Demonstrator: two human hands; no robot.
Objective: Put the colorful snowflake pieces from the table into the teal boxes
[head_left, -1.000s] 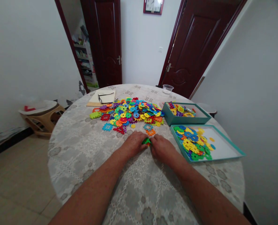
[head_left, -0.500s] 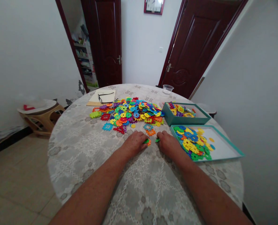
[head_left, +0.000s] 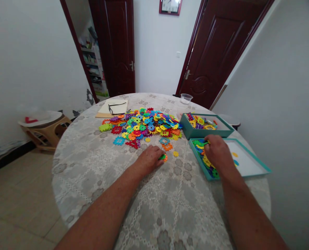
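My left hand (head_left: 150, 158) rests on the tablecloth, its fingers closed on small gear-edged plastic discs (head_left: 164, 157), orange with green on top. Over the shallow teal-rimmed box lid (head_left: 253, 160) hovers my right hand (head_left: 218, 151), fingertips pinched at a yellow and green plastic disc (head_left: 206, 142). Beneath it lie loose discs (head_left: 199, 143) in yellow, green, blue and orange, partly hidden by the hand. A single yellow disc (head_left: 175, 153) lies between my hands, near an orange square piece (head_left: 167, 147).
A large heap of colourful interlocking pieces (head_left: 149, 123) covers the table's middle. The teal box (head_left: 209, 133) behind the lid holds more pieces. Eyeglasses (head_left: 112, 110) lie on a pale notebook (head_left: 120, 104) at the far left. A clear plastic cup (head_left: 186, 98) stands at the far edge.
My right hand has moved right, from the tablecloth beside my left hand to above the lid. The yellow disc on the cloth now shows where it was. The left hand stays put.
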